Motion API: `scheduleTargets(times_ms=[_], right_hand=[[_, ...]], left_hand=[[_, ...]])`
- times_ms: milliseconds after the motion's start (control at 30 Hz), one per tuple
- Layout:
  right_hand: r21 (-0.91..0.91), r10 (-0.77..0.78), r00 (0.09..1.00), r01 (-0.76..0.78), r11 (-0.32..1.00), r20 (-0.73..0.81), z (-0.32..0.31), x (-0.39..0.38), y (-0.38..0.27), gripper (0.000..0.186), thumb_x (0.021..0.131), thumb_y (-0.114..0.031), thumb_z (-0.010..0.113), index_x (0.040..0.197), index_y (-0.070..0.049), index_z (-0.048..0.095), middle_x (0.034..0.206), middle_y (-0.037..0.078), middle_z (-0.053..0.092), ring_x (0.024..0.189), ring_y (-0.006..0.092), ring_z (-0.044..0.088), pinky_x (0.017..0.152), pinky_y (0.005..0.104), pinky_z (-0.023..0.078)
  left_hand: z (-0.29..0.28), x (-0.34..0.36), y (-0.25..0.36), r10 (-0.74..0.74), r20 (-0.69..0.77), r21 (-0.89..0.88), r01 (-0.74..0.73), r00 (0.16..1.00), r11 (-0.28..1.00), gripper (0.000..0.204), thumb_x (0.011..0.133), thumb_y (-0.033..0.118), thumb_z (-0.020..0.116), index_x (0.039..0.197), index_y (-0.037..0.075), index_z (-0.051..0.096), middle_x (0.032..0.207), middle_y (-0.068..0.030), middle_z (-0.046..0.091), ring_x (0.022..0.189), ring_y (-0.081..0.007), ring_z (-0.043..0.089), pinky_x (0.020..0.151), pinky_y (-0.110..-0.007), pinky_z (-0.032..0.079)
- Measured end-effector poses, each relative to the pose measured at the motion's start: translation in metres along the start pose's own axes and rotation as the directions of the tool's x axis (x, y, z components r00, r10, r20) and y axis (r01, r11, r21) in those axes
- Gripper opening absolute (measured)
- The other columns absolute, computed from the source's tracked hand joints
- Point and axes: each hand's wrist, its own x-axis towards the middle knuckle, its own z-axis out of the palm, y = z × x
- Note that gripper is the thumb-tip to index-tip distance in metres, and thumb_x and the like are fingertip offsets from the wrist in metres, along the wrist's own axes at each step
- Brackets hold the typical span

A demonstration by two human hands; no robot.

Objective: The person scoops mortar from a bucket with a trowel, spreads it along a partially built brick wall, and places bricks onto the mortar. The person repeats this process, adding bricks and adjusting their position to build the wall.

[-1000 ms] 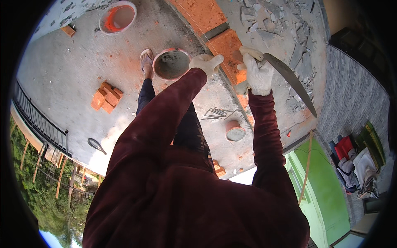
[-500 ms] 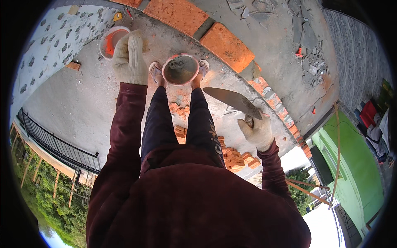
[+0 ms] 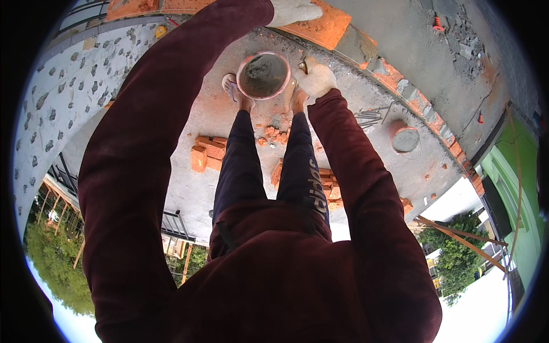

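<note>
My left hand (image 3: 294,12), in a pale knit glove, reaches to the far edge of view. Its fingers are stretched out along an orange brick (image 3: 327,27) in the low wall, seemingly touching its top. My right hand (image 3: 316,78), also gloved, is closed round the handle of a trowel (image 3: 303,67). Only the handle's end shows; the blade is hidden. Just left of that hand, a round bucket (image 3: 264,74) of wet grey mortar stands between my feet.
The curved brick wall (image 3: 420,106) runs from the far left down to the right. Loose bricks (image 3: 209,151) lie around my legs. Another bucket (image 3: 405,138) stands at right, near thin rods (image 3: 370,117). Broken rubble (image 3: 466,48) lies beyond the wall.
My left hand has gone from above the orange-lined basin, fingers closed, over to the wall brick, fingers now straight. My right hand has swung in beside the mortar bucket; the trowel's blade has dropped from sight.
</note>
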Motion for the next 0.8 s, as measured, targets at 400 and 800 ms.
scheduleTargets(times_ms=[400,800], right_hand=[[0.160,0.115,0.992,-0.121,0.980,0.050,-0.113,-0.094,0.178,0.032,0.087,-0.031,0.078,0.101,-0.004,0.071,0.082,0.012,0.067,0.076,0.0267,0.064,0.074,0.0386,0.052],[0.033,0.283,0.954,-0.281,0.959,-0.100,-0.298,-0.285,0.019,0.027,0.088,-0.013,0.074,0.111,0.000,0.069,0.080,0.014,0.067,0.072,0.0281,0.070,0.068,0.0388,0.055]], left_hand=[[0.037,-0.008,0.010,-0.102,-0.039,0.046,0.104,0.994,0.993,0.035,0.102,0.033,0.055,0.129,0.013,0.068,0.137,-0.0106,0.068,0.125,-0.0300,0.063,0.103,-0.044,0.051],[-0.005,0.010,0.037,-0.330,0.325,-0.080,0.373,0.886,0.924,0.057,0.105,0.054,0.045,0.144,0.017,0.063,0.160,-0.0113,0.047,0.148,-0.0417,0.040,0.118,-0.055,0.036]])
